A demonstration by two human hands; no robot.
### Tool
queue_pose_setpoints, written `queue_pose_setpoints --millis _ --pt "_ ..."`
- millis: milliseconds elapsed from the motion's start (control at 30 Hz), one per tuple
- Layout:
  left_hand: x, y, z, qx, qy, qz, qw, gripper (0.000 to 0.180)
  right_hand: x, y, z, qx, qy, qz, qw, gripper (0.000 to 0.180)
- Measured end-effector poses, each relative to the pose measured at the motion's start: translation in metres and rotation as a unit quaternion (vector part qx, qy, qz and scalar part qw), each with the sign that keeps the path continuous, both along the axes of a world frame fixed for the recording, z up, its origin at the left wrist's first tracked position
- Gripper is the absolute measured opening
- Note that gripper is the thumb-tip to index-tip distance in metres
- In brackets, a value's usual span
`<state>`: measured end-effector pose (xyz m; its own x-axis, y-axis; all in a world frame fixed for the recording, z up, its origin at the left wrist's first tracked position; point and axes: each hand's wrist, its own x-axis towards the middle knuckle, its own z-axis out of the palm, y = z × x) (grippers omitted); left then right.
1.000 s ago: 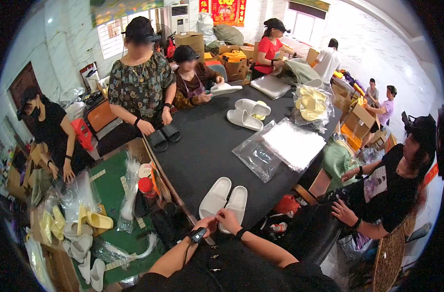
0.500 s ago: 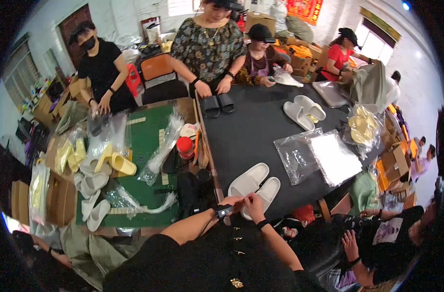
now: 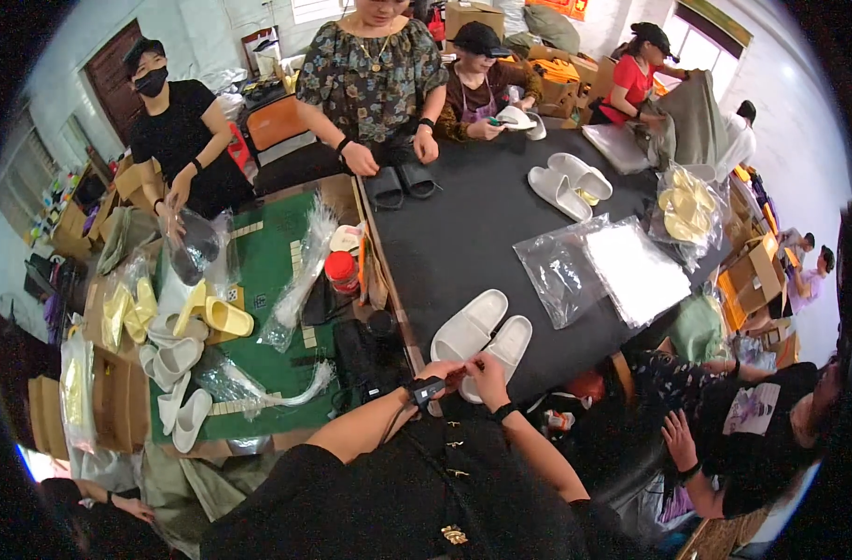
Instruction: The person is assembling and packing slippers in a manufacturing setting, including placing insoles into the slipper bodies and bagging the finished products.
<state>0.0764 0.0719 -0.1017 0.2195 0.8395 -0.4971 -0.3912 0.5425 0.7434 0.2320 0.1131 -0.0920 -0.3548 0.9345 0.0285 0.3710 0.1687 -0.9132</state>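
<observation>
Higher in view: pale backless slippers point(image 3: 459, 333)

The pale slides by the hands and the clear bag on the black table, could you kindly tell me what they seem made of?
Pale slides: probably moulded foam or rubber, matte, from their dull, even surface; which, I cannot tell. Clear bag: likely thin plastic film, glossy, from its bright creases and the black table showing through.
</observation>
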Motion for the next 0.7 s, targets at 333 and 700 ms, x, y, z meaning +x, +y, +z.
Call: queue_pose_setpoints --millis 333,700 --pt "0.01 0.009 -0.049 -0.079 -0.108 0.047 0.99 0.024 0.002 -0.005 0.004 -0.001 -0.003 -0.021 1.0 0.009" --pt "-0.007 0.002 0.002 -0.075 -0.113 0.026 0.99 0.031 -0.003 -0.006 0.009 0.003 -0.058 -0.012 0.998 0.011"
